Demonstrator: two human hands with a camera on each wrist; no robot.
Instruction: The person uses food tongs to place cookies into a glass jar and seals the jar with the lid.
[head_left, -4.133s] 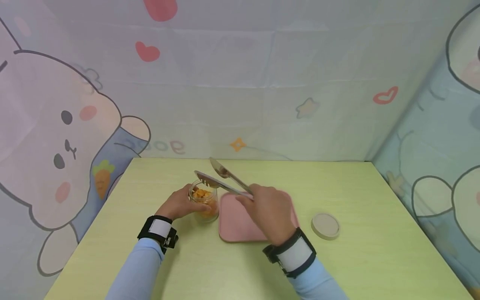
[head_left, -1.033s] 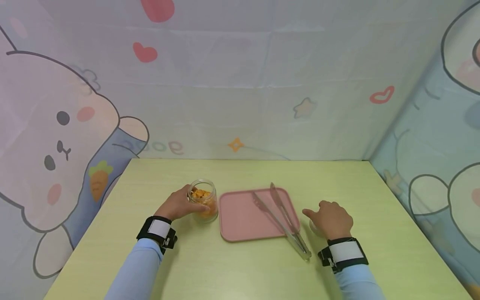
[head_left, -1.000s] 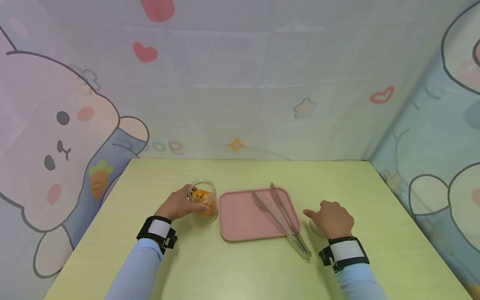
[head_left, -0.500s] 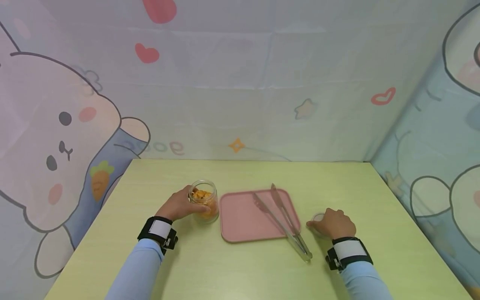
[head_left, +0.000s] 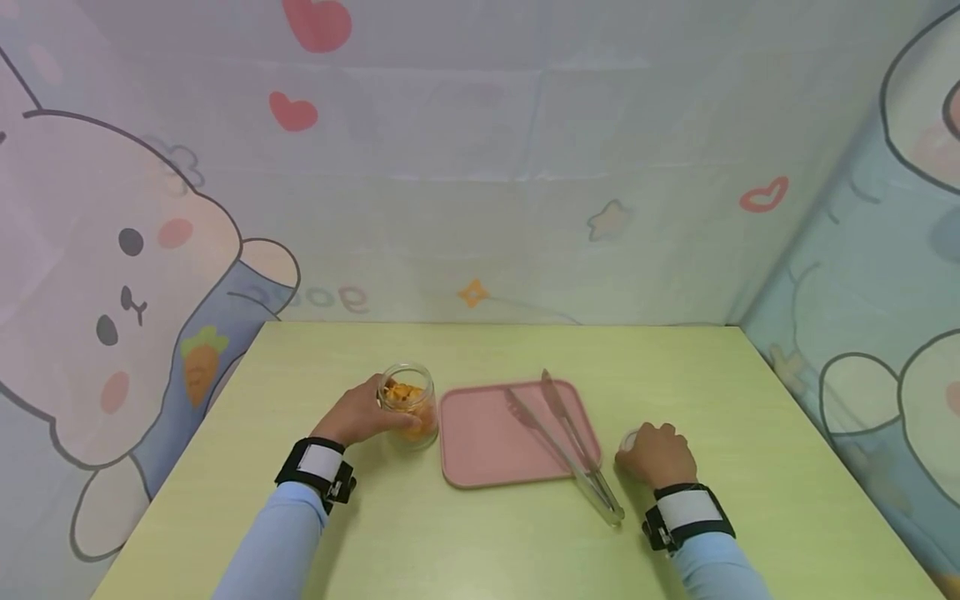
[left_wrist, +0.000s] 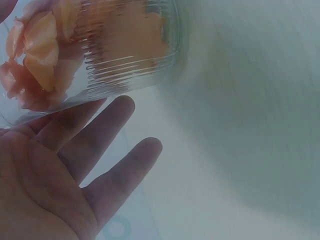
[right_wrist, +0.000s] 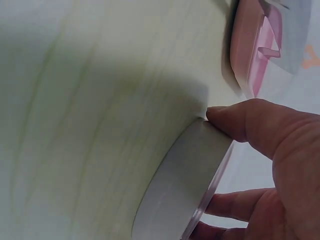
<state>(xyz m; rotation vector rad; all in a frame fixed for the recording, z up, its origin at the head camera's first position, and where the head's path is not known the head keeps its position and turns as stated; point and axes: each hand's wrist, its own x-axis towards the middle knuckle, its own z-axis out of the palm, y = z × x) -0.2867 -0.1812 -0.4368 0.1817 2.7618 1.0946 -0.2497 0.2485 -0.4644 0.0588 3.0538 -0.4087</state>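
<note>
My left hand (head_left: 367,417) holds a clear glass jar (head_left: 408,400) by its side, thumb across the front. Orange pieces (left_wrist: 42,50) fill part of the open-topped jar. In the left wrist view two fingers reach out just below the ribbed glass. Right of the tray, my right hand (head_left: 660,457) pinches a round pale lid (right_wrist: 175,190) by its edge, the thumb on one side and fingers on the other. From the head view the hand hides most of this lid. Metal tongs (head_left: 555,398) lie spread across the pink tray.
The pink tray (head_left: 480,446) lies between the hands, close to the jar's right side. The tongs' handle end sticks out over its near right corner. Behind the pale green table (head_left: 450,550) hangs a cartoon-printed cloth (head_left: 525,208).
The tongs, held in the right hand at first, now lie on the tray. The right hand has moved right and taken hold of the lid. The left hand stays on the jar.
</note>
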